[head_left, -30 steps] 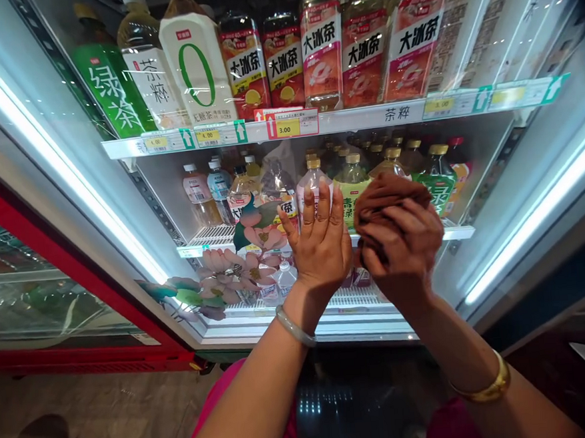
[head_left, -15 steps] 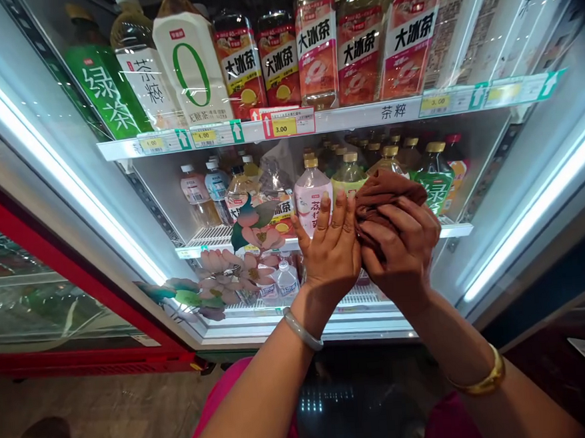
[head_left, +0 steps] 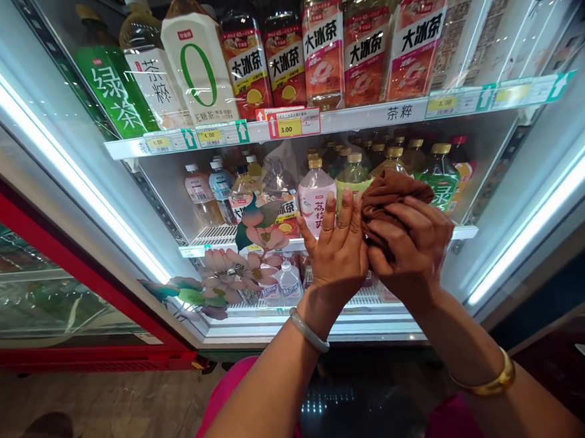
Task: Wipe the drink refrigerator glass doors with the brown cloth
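My left hand [head_left: 337, 252] lies flat with its fingers spread, apparently against the glass door of a lit drinks cooler. A pale bangle circles that wrist. Close beside it, my right hand [head_left: 415, 254] grips a bunched brown cloth [head_left: 395, 188], which seems pressed to the same glass. A gold bangle sits on the right forearm. Behind the hands, a pink-labelled bottle [head_left: 317, 194] and a green tea bottle [head_left: 442, 178] stand on the middle shelf, partly covered by my fingers and the cloth. Pink flower decals [head_left: 238, 269] decorate the glass left of my hands.
Large tea bottles [head_left: 323, 50] line the upper shelf [head_left: 355, 118], whose front edge carries price tags. Smaller bottles [head_left: 289, 279] stand on the bottom shelf. A red-framed cooler [head_left: 128, 304] adjoins on the left, above a brown floor [head_left: 136, 417].
The view has swung slightly left, so the shelves appear further right. My right hand has shifted a little rightward with the cloth; my left hand remains flat and spread.
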Demonstrator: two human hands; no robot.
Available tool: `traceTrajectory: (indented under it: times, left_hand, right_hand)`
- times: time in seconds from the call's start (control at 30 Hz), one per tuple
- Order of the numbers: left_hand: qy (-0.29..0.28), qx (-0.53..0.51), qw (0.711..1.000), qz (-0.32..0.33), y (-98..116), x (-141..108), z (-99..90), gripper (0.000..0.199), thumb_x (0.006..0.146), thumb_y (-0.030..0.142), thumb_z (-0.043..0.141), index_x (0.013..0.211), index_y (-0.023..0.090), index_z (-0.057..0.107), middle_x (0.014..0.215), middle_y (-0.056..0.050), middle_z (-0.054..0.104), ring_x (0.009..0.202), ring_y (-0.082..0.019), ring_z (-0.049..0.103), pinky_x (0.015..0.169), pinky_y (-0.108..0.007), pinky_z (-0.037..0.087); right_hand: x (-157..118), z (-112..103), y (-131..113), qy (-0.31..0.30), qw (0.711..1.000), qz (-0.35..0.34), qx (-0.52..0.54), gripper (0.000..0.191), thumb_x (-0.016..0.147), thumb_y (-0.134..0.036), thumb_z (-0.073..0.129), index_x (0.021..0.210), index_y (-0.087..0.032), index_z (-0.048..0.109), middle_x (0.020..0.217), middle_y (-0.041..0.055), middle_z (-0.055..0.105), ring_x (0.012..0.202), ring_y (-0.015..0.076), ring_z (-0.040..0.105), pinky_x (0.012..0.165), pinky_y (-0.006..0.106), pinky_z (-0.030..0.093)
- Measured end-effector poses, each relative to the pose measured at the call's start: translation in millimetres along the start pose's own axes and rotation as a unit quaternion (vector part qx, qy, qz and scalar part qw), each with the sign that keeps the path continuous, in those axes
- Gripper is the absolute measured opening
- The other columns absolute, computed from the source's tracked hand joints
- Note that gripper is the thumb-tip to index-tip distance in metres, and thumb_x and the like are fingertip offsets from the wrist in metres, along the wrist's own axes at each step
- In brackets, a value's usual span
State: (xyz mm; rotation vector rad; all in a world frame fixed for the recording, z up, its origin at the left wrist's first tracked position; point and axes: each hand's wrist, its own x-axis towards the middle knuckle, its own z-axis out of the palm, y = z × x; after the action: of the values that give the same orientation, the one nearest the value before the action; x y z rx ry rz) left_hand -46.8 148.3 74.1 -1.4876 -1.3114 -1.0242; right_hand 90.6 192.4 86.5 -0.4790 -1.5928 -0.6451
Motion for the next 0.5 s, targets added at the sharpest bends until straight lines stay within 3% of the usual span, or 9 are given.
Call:
traceTrajectory:
  times: [0.17, 0.27, 0.37, 0.5]
  left_hand:
    - [-0.002, 0.0, 1.0, -0.004, 1.4, -1.0, 1.2, 0.066, 0.102, 0.025, 0.044, 0.166, 0.015, 0.032, 0.164, -0.014, 0.046, 0.166, -0.024, 0.015, 0.133, -0.06, -0.011]
    - [-0.003, -0.001, 1.0, -0.009, 2.9, -1.7, 2.0, 0.067, 0.102, 0.024, 0.045, 0.167, 0.015, 0.03, 0.164, -0.014, 0.046, 0.165, -0.025, 0.017, 0.132, -0.063, -0.01]
    - [0.0, -0.001, 1.0, -0.012, 3.8, -1.7, 1.9, 0.068, 0.101, 0.025, 0.046, 0.167, 0.016, 0.03, 0.165, -0.014, 0.045, 0.166, -0.025, 0.016, 0.132, -0.063, -0.01]
    - [-0.008, 0.001, 1.0, -0.008, 3.5, -1.1, 0.1, 0.065, 0.102, 0.025, 0.044, 0.165, 0.015, 0.035, 0.166, -0.014, 0.044, 0.166, -0.024, 0.014, 0.132, -0.062, -0.011]
  right_hand:
    - [-3.3, -11.9, 27.4, -0.014, 0.999, -0.045, -0.002, 0.033, 0.078, -0.023, 0.074, 0.111, -0.028, 0.07, 0.122, 0.0054, 0.069, 0.125, 0.0288, 0.063, 0.111, 0.049, 0.048]
    - [6.2, -13.8, 42.6, 0.044, 0.999, -0.011, -0.016, 0.035, 0.073, -0.02, 0.074, 0.108, -0.024, 0.07, 0.123, 0.0094, 0.067, 0.122, 0.0323, 0.063, 0.107, 0.052, 0.051]
    - [13.1, -8.8, 31.9, 0.074, 0.997, 0.029, -0.015, 0.036, 0.074, -0.018, 0.07, 0.109, -0.024, 0.071, 0.125, 0.011, 0.066, 0.122, 0.0345, 0.063, 0.105, 0.055, 0.051]
    - [10.0, -4.6, 6.3, 0.007, 1.0, -0.002, 0.011, 0.029, 0.08, -0.021, 0.071, 0.109, -0.027, 0.07, 0.123, 0.0079, 0.069, 0.124, 0.0316, 0.063, 0.109, 0.053, 0.05]
